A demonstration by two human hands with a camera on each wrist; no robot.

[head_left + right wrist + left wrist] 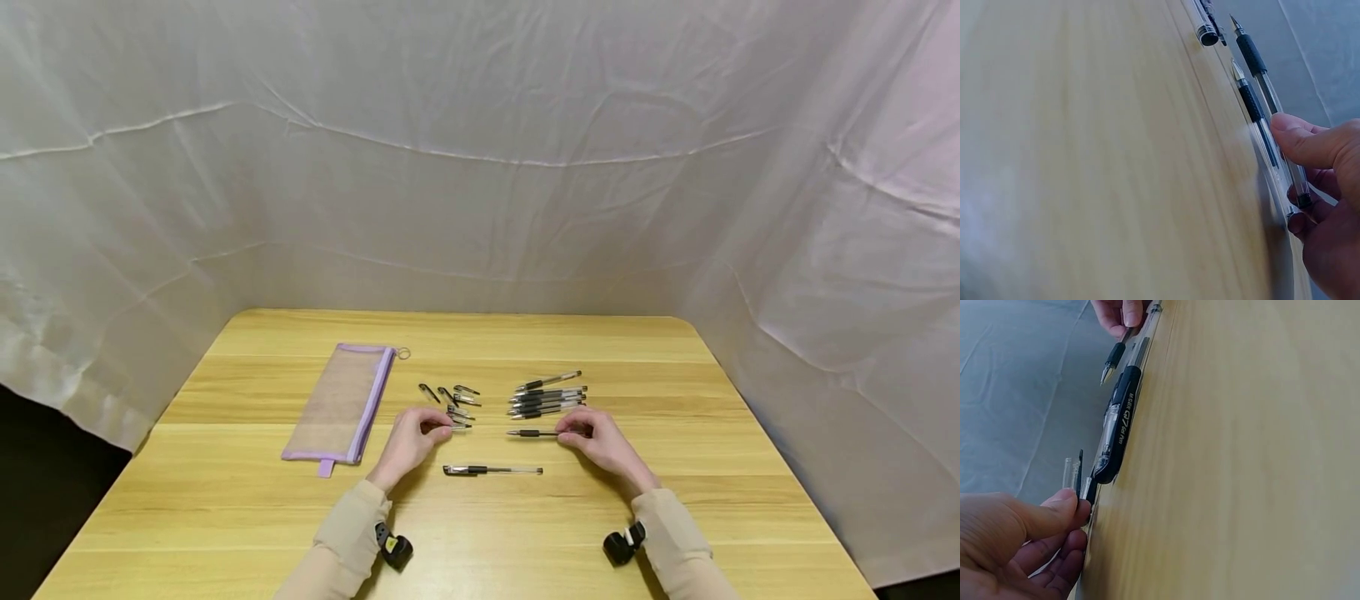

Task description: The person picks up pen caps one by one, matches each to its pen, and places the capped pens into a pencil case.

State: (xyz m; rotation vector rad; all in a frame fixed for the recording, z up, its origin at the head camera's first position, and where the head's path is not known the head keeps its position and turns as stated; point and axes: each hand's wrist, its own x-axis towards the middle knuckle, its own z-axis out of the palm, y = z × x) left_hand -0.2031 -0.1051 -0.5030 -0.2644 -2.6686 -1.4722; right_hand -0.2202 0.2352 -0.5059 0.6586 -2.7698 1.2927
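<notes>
My left hand [414, 442] pinches a clear pen cap [1071, 474] with a black clip between thumb and forefinger, close over the table. Several more pen caps [467, 400] lie loosely just beyond that hand. Across from it, my right hand [600, 443] holds an uncapped gel pen [531, 433] by its clear barrel, the tip pointing left. In the right wrist view, another uncapped pen [1250, 103] lies close alongside the held one. Behind the right hand is a row of uncapped pens [543, 402]. Nearer the body, a capped gel pen [491, 470] lies crosswise between the two forearms.
On the left of the wooden table [480, 533] lies a flat purple mesh zip pouch [337, 404] with a ring at its far corner. Pale fabric [480, 208] hangs around the back and sides of the table.
</notes>
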